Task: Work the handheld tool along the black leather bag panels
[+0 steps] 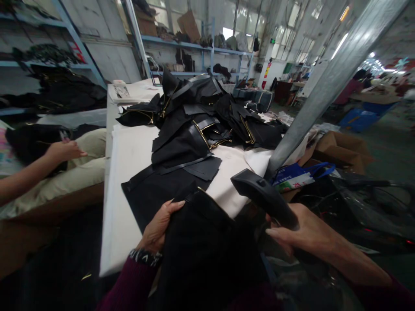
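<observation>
My left hand (pixel 159 226) pinches the upper left edge of a black fabric piece (pixel 201 242), which has a thin gold line along its top edge. To its right, my right hand (pixel 301 231) is wrapped round the handle of a black handheld tool (pixel 259 192), whose broad head points up and left, apart from the fabric. Flat black panels (pixel 152 190) lie on the white table (pixel 121 216) just beyond my left hand. Farther back, black pieces with gold zippers (pixel 181 142) are heaped up.
A slanted metal pole (pixel 327 86) rises at the right, near a blue bag (pixel 292 175) and an open cardboard box (pixel 343 151). At the left, another person's hand (pixel 66 151) is beside the table. Loaded shelves (pixel 194 45) stand behind.
</observation>
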Motion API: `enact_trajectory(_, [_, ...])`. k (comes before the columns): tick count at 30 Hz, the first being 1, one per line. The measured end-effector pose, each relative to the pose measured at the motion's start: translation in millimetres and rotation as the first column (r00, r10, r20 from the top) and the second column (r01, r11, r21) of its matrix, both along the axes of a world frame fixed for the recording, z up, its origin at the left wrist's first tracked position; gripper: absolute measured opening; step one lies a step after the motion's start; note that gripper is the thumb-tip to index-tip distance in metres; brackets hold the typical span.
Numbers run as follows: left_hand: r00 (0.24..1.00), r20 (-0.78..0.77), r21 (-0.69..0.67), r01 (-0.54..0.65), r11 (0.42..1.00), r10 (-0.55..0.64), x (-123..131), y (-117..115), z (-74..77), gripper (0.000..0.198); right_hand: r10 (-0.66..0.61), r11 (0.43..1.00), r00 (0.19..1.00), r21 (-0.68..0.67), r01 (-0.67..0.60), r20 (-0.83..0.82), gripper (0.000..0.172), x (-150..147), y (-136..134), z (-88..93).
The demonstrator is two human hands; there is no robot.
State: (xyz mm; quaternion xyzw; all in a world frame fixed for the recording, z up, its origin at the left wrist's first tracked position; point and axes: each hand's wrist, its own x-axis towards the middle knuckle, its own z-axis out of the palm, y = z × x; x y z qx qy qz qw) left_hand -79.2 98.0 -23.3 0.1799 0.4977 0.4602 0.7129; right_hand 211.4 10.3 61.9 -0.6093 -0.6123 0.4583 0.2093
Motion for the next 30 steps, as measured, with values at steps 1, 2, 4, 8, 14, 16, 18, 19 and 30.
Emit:
enact_trajectory(1, [1.000,-0.002,-0.011,-0.018,1.000,0.018,-3.5,0.8,-1.5,0.015,-0.012,1.000,1.000,-0.008,0.013,0.025,0.031,3.3,-2.9,-4.0])
enact_trajectory(2, [1.000,-0.003,-0.024,-0.030,0.999,0.030,-6.3,0.9,-2.9,0.013,-0.024,1.000,0.999,-0.017,0.025,0.048,0.031,6.3,-5.8,-8.3])
enact_trajectory(4, [0.999,-0.002,-0.048,-0.038,0.998,0.038,-10.2,-0.6,-5.3,0.012,-0.044,0.998,0.996,-0.037,0.047,0.073,0.031,11.5,-11.3,-16.5])
enact_trajectory(8, [0.998,0.010,-0.068,-0.054,0.996,0.055,-12.1,-6.3,-9.0,0.013,-0.045,0.995,0.995,-0.087,0.052,0.089,0.035,18.9,-21.2,-25.3])
enact_trajectory(14, [0.998,0.022,-0.045,-0.065,0.997,0.066,-1.2,-16.3,-10.9,0.017,0.020,0.995,0.991,-0.098,-0.008,0.129,0.036,15.8,-30.2,-24.1])
enact_trajectory(16, [0.998,0.030,-0.034,-0.051,0.998,0.052,3.1,-20.8,-8.9,0.018,0.057,0.993,0.993,-0.107,-0.047,0.101,0.035,9.9,-32.0,-21.8])
enact_trajectory(18, [0.998,0.027,-0.025,-0.056,0.998,0.056,5.4,-25.8,-5.9,0.021,0.088,0.991,0.992,-0.113,-0.078,0.087,0.031,3.9,-33.9,-19.7])
enact_trajectory(19, [0.997,0.021,-0.020,-0.075,0.997,0.075,5.9,-28.3,-4.2,0.023,0.093,0.991,0.992,-0.107,-0.083,0.090,0.030,1.7,-34.8,-19.2])
enact_trajectory(30, [0.969,0.025,0.077,-0.249,0.965,0.248,8.9,-44.6,120.6,0.023,-0.076,0.997,0.987,-0.012,0.078,0.140,0.043,26.1,-49.2,-13.2])
